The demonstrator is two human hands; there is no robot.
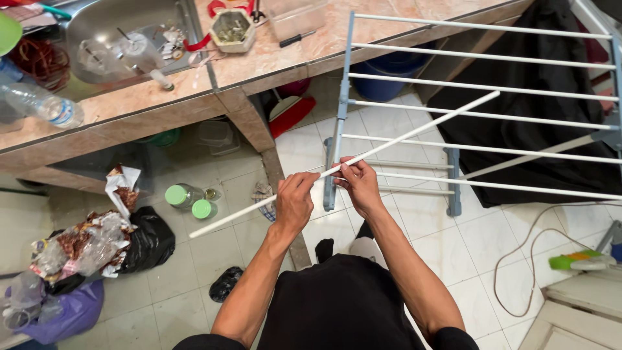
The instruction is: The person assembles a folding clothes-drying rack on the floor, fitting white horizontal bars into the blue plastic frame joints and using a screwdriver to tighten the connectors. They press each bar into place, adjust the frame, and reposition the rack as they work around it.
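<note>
Centrally, a long thin white rod [414,127] runs diagonally from lower left to upper right, above the tiled floor [194,285] and in front of the drying rack [479,116]. Both hands grasp it near its middle. The left hand [295,202] has its grip clenched around the rod, fingers wrapped over the top. The right hand [360,185] sits just beside it, pinching the rod between thumb and fingertips. The two hands are close together, almost touching.

The rod's upper end lies across the white rails of the drying rack, which has grey-blue side frames and stands on the floor. A black cloth [538,129] hangs behind the rack.

To the left, a marble-patterned surface [272,61] carries a steel sink [116,32], a clear plastic bottle [42,104] and a small hexagonal container [232,29]. Below the surface, two green-lidded jars [188,198] lie on the floor. Farther left lie a black bag [149,243] and a purple bag [65,314] with crumpled wrappers. A white cable [518,253] loops across the tiles at right.
</note>
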